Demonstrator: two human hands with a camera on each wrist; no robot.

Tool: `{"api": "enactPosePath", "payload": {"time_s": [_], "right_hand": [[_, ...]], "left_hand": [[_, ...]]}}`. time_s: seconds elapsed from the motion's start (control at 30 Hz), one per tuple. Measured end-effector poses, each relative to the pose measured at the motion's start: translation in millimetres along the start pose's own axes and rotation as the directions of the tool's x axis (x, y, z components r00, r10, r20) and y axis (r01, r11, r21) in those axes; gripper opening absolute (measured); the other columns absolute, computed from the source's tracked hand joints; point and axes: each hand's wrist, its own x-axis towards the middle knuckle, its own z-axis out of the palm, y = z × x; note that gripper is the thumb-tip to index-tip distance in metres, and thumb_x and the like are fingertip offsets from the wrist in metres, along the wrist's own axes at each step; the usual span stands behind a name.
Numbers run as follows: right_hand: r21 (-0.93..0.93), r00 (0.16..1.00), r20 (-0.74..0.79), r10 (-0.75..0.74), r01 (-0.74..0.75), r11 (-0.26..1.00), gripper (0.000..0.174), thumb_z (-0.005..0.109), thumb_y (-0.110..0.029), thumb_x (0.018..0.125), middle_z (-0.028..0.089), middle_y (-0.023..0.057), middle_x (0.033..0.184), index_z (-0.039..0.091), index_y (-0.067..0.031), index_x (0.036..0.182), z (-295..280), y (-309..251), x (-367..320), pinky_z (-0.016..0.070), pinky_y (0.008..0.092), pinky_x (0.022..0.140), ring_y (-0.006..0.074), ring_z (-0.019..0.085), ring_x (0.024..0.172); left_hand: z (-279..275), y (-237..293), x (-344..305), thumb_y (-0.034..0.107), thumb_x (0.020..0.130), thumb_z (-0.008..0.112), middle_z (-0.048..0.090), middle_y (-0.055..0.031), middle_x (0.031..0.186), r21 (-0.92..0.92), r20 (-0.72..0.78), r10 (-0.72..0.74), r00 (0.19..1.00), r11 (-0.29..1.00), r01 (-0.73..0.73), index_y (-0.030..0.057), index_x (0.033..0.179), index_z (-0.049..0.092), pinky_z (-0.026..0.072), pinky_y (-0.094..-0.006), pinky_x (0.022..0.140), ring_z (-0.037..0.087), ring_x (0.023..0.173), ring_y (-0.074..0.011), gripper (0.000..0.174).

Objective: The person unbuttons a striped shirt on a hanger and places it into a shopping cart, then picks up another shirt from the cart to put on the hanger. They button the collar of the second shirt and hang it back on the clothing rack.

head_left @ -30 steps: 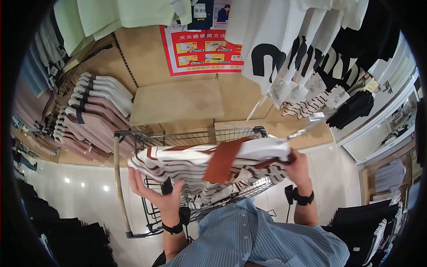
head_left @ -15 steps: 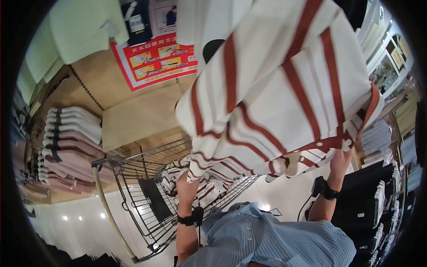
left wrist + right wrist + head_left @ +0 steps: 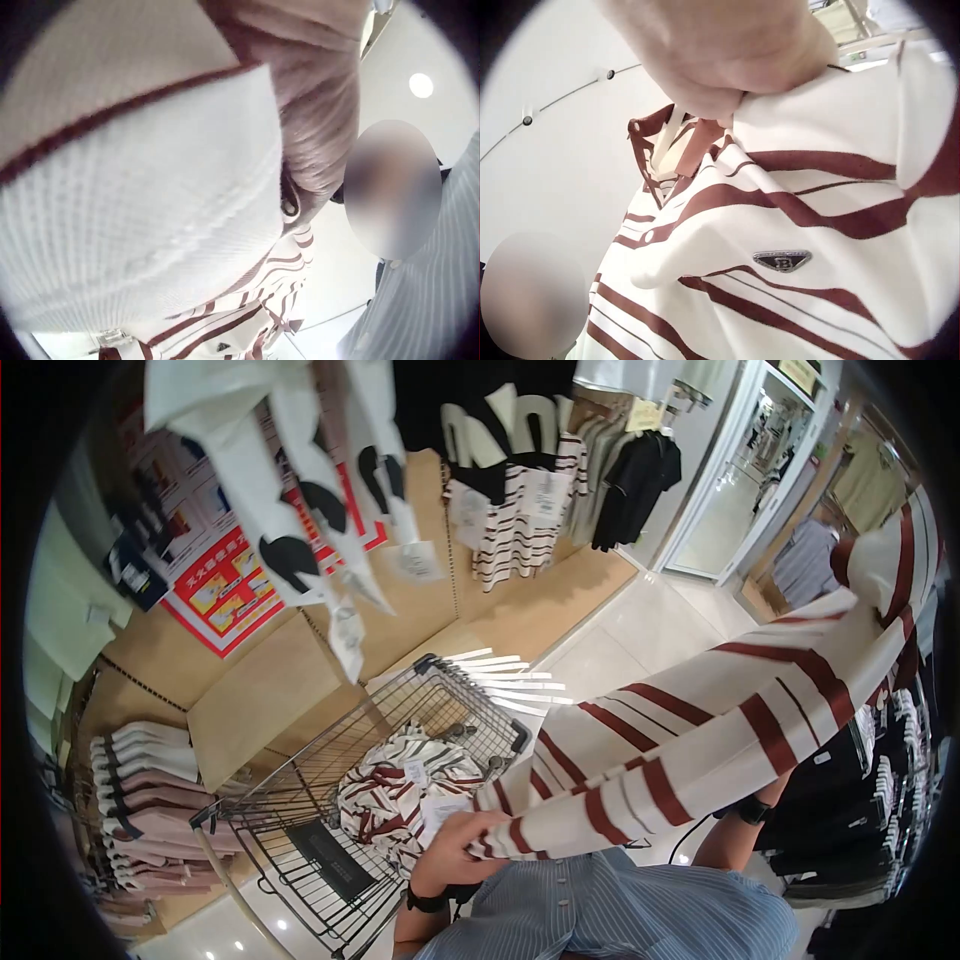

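A white knit polo shirt with brown-red stripes (image 3: 690, 730) is stretched between both hands, slanting from low at the middle up to the right. My left hand (image 3: 455, 855) pinches its lower end, with the ribbed edge (image 3: 142, 202) filling much of the left wrist view. In the right wrist view my right hand (image 3: 742, 52) grips the cloth at the shoulder, beside the collar (image 3: 649, 131). A small dark metal badge (image 3: 782, 261) sits on the shirt's front. The head view hides most of the right hand behind the cloth.
A wire shopping cart (image 3: 300, 760) stands in front, holding a heap of striped garments (image 3: 400, 780) with white tags. White shirts (image 3: 270, 470) hang overhead, pink and white ones (image 3: 160, 790) at the left. Dark garments on hangers (image 3: 850, 840) line the right side.
The shirt went from bunched over the cart to lifted and spread, then swung right and lower. The view has turned right. My left hand now pinches its lower end.
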Motion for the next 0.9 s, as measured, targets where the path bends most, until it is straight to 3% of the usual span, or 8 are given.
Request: {"api": "enactPosePath", "payload": {"time_s": [0.2,0.47,0.53,0.57,0.67,0.8,0.83,0.9], "right_hand": [[-0.055,1.000,0.013,-0.005,0.005,0.998,0.033,0.055,-0.021,0.098,0.064,0.0104,0.108,0.051,0.0012,0.122,-94.2,2.7,62.7,0.0560,0.0325,0.072,0.0196,0.066,0.090],[-0.178,0.915,-0.392,-0.095,0.026,0.984,0.030,0.056,-0.021,0.097,0.065,0.0086,0.101,0.054,-0.0012,0.119,-183.2,1.5,117.0,0.0542,0.0297,0.073,0.0169,0.065,0.088],[-0.299,0.907,-0.389,-0.162,0.042,0.953,0.031,0.057,-0.019,0.097,0.064,0.0076,0.106,0.055,0.0010,0.121,-219.2,9.9,124.1,0.0505,0.0277,0.078,0.0141,0.061,0.092],[-0.368,0.896,-0.393,-0.205,0.051,0.929,0.033,0.058,-0.020,0.097,0.063,0.0076,0.109,0.055,0.0025,0.121,-234.8,15.8,127.3,0.0496,0.0277,0.079,0.0137,0.060,0.094],[-0.533,0.880,-0.348,-0.324,0.098,0.841,0.031,0.059,-0.014,0.096,0.063,0.0077,0.112,0.058,0.0062,0.119,-258.2,25.5,127.7,0.0473,0.0261,0.079,0.0114,0.057,0.092],[-0.714,0.885,-0.174,-0.431,0.189,0.675,0.024,0.057,-0.007,0.094,0.065,0.0062,0.105,0.061,0.0065,0.114,-289.5,36.5,130.7,0.0467,0.0254,0.077,0.0106,0.058,0.088],[-0.778,0.892,-0.073,-0.446,0.229,0.585,0.023,0.057,-0.007,0.094,0.065,0.0055,0.104,0.062,0.0063,0.113,-284.7,26.5,135.8,0.0469,0.0253,0.077,0.0106,0.058,0.088],[-0.857,0.924,0.053,-0.379,0.237,0.457,0.019,0.058,-0.004,0.093,0.066,0.0041,0.098,0.063,0.0058,0.109,-266.8,12.5,148.0,0.0472,0.0248,0.073,0.0100,0.058,0.084]], "left_hand": [[108.0,19.8,63.0,0.003,0.075,0.073,0.068,-0.0133,0.090,-0.182,0.338,-0.176,0.925,0.952,0.247,0.0005,0.112,0.061,0.0504,-0.0311,0.072,0.067,0.079,-0.0254,0.039],[234.8,-13.0,131.0,0.013,0.080,0.072,0.067,-0.0168,0.090,-0.007,0.522,-0.252,0.815,0.954,0.299,0.0014,0.111,0.062,0.0501,-0.0331,0.074,0.066,0.080,-0.0287,0.034],[259.3,-31.7,147.1,0.016,0.082,0.070,0.068,-0.0194,0.094,0.156,0.517,-0.430,0.740,0.897,0.413,0.0013,0.113,0.062,0.0511,-0.0344,0.076,0.068,0.085,-0.0305,0.036],[271.2,-61.1,144.0,0.028,0.086,0.064,0.067,-0.0195,0.090,0.309,0.450,-0.392,0.802,0.911,0.272,0.0062,0.105,0.063,0.0506,-0.0407,0.073,0.065,0.084,-0.0360,0.029],[290.5,-98.9,160.6,0.031,0.084,0.066,0.067,-0.0197,0.091,0.556,0.304,-0.492,0.816,0.787,0.268,0.0077,0.104,0.063,0.0512,-0.0426,0.073,0.063,0.086,-0.0386,0.031],[297.4,-161.0,187.4,0.041,0.082,0.070,0.068,-0.0189,0.094,0.482,0.271,-0.602,0.751,0.760,0.435,0.0050,0.111,0.061,0.0518,-0.0406,0.077,0.065,0.089,-0.0376,0.047],[298.8,-169.4,204.1,0.045,0.076,0.075,0.060,-0.0244,0.118,0.516,0.225,-0.700,0.678,0.676,0.526,0.0002,0.129,0.048,0.0477,-0.0427,0.091,0.057,0.112,-0.0400,0.074],[307.9,-198.7,230.3,0.044,0.071,0.081,0.046,-0.0274,0.133,0.500,0.057,-0.467,0.882,0.778,0.380,-0.0024,0.138,0.034,0.0400,-0.0455,0.101,0.043,0.126,-0.0431,0.094]]}}
